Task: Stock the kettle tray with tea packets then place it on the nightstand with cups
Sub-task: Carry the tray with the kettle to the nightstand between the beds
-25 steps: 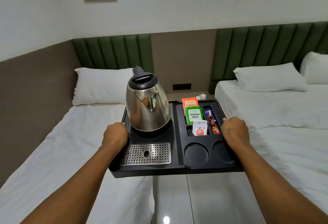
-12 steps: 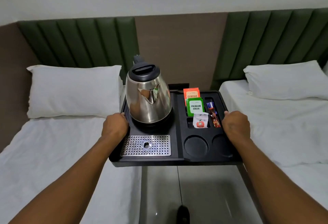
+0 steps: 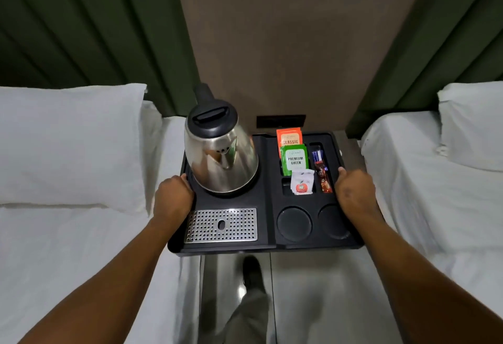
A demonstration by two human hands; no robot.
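Note:
I hold a black kettle tray (image 3: 265,199) level in front of me. My left hand (image 3: 172,199) grips its left rim and my right hand (image 3: 353,192) grips its right rim. A steel kettle (image 3: 220,160) with a black lid stands on the tray's left half, above a perforated metal drip plate (image 3: 221,225). In the right half's slots stand an orange tea packet (image 3: 290,139), a green tea packet (image 3: 295,160), a white sachet (image 3: 301,185) and thin sticks (image 3: 322,173). Two round cup recesses (image 3: 294,224) are empty. The nightstand (image 3: 351,145) shows only as a sliver behind the tray's right edge.
A white bed with a pillow (image 3: 70,147) lies on the left and another bed (image 3: 435,180) on the right. Green padded headboards (image 3: 95,30) flank a brown wall panel with a dark socket plate (image 3: 281,121). My shoe (image 3: 251,273) is on the glossy floor between the beds.
I have stepped forward between the beds with the tray; the headboards and wall panel are much closer. Both hands keep the same grip on the tray's rims.

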